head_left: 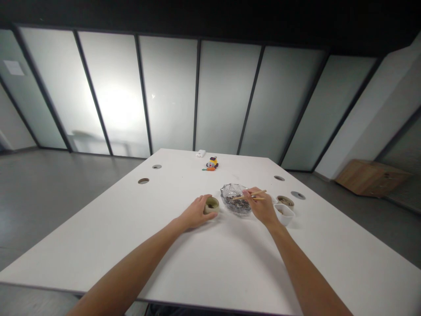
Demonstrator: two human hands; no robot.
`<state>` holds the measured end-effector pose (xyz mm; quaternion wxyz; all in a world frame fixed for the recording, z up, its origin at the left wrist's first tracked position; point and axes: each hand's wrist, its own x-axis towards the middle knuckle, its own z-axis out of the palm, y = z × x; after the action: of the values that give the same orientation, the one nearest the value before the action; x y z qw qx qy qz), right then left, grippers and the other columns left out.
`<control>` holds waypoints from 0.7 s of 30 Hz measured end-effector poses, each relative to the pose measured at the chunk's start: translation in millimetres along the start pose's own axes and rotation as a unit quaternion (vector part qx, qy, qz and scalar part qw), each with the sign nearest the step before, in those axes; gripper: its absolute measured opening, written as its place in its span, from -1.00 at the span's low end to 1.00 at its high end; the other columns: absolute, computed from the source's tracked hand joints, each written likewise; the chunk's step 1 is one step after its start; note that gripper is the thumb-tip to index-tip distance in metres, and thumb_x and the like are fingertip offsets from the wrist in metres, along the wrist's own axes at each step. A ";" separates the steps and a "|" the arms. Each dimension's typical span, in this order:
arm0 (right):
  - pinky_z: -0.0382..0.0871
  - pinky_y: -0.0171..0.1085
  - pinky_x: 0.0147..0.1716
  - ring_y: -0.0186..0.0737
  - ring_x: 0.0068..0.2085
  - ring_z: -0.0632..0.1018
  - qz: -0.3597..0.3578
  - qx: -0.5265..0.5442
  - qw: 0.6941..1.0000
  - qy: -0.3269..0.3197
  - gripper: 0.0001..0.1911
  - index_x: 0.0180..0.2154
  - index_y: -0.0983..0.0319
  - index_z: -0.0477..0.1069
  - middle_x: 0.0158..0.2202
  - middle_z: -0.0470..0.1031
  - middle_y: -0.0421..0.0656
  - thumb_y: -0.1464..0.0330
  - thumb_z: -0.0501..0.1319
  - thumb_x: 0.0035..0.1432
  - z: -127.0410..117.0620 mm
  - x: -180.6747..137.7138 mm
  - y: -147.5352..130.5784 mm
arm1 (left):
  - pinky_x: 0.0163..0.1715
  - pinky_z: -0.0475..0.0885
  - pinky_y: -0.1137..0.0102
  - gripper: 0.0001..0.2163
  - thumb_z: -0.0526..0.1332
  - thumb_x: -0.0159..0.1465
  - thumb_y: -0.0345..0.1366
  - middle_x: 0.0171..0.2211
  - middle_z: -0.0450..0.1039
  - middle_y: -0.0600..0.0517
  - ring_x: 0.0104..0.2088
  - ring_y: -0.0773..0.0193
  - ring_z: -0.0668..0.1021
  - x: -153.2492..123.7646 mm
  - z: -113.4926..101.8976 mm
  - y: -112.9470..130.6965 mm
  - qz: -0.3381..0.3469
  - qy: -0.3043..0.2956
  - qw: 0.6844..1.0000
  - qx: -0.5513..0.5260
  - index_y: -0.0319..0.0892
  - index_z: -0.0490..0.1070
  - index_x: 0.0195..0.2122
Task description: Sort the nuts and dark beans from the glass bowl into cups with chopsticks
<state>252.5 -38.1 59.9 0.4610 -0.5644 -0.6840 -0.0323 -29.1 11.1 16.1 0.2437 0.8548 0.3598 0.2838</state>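
Observation:
My left hand (199,212) is wrapped round a small greenish cup (212,210) standing on the table; a few dark bits lie inside it. To its right sits a clear glass bowl (226,191) with a scalloped rim, holding many small dark pieces, perhaps seeds. Over that bowl my right hand (258,204) grips a pair of light wooden chopsticks (240,198), their tips pointing left and down into it. Whether the tips pinch a piece is too small to tell. Just right of this hand stand a white cup (284,216) with some bits inside and a greenish cup (285,201) holding pale pieces.
Farther back on the white table (125,228) are a yellow toy vehicle (213,162), an orange carrot-shaped item (209,169) and a white box-like object (200,153). Round holes (144,181) and grey caps (298,195) mark the tabletop sides. A wooden cabinet (368,177) stands at right.

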 end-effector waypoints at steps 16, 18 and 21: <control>0.43 -0.16 -0.29 -0.08 -0.40 0.56 -0.016 -0.001 1.000 -0.018 -0.40 -0.50 0.11 0.43 -0.44 0.58 -0.08 -0.12 0.00 0.37 -1.7 1.6 -8.8 | 0.24 0.37 0.04 -0.38 0.37 0.28 -0.06 0.24 0.42 -0.18 0.21 -0.12 0.48 0.4 0.6 -0.8 -0.003 0.004 1.000 0.000 -0.07 0.27 0.32; 0.43 -0.15 -0.28 -0.08 -0.40 0.56 -0.014 -0.001 1.000 -0.016 -0.41 -0.50 0.11 0.45 -0.44 0.59 -0.07 -0.12 0.00 0.37 -1.9 1.6 -8.8 | 0.24 0.37 0.04 -0.39 0.36 0.28 -0.07 0.23 0.43 -0.19 0.20 -0.12 0.48 0.3 0.2 0.0 -0.003 0.001 1.000 0.001 -0.08 0.28 0.32; 0.43 -0.15 -0.28 -0.08 -0.39 0.56 -0.014 -0.002 1.000 -0.019 -0.41 -0.49 0.11 0.46 -0.43 0.59 -0.08 -0.12 0.01 0.37 -1.9 1.6 -8.4 | 0.25 0.36 0.03 -0.38 0.36 0.29 -0.06 0.23 0.42 -0.20 0.21 -0.13 0.48 -0.2 -0.4 1.5 -0.002 0.002 1.000 -0.003 -0.10 0.28 0.32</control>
<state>247.0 -41.1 66.1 0.4466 -0.5563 -0.7002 -0.0289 -28.8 10.1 17.2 0.2457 0.8527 0.3613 0.2864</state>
